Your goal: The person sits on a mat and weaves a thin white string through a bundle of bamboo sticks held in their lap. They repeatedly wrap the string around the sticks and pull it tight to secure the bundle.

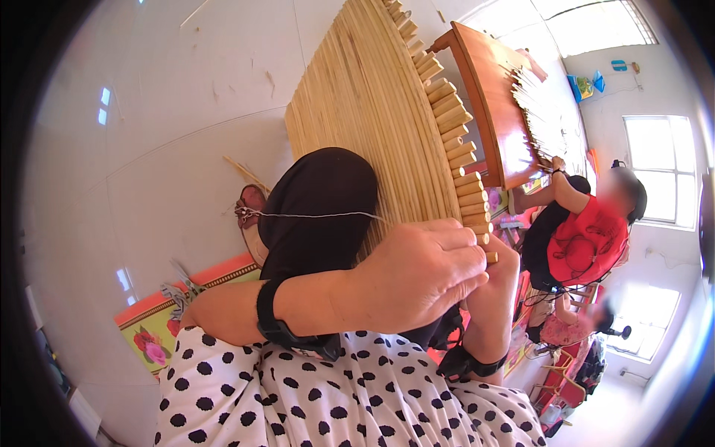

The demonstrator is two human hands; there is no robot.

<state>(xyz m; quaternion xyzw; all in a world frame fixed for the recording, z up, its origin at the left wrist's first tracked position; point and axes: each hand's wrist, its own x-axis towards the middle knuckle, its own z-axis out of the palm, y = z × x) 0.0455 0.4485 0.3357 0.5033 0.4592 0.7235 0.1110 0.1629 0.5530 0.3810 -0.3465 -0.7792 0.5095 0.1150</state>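
Observation:
A mat of pale sticks [365, 97] lies away from me, its sticks side by side and their cut ends [471, 186] uneven along the right edge. My left hand [428, 272] is at the mat's near right corner with its fingers curled closed; what they pinch is hidden. My right hand [504, 261] is just beyond it, by the last stick ends, its fingers mostly covered by the left hand. A thin white cord [313, 216] runs from a brown sandal [252, 200] over my black-clad knee [320, 186] to the mat near my left hand.
Scissors [182, 277] lie left on a flowered mat [153, 339]. Loose sticks [249, 173] are on the floor near the sandal. A brown wooden table [484, 104] at the right bears more sticks [538, 112]. A person in red [588, 246] sits beside it, another person [566, 324] behind.

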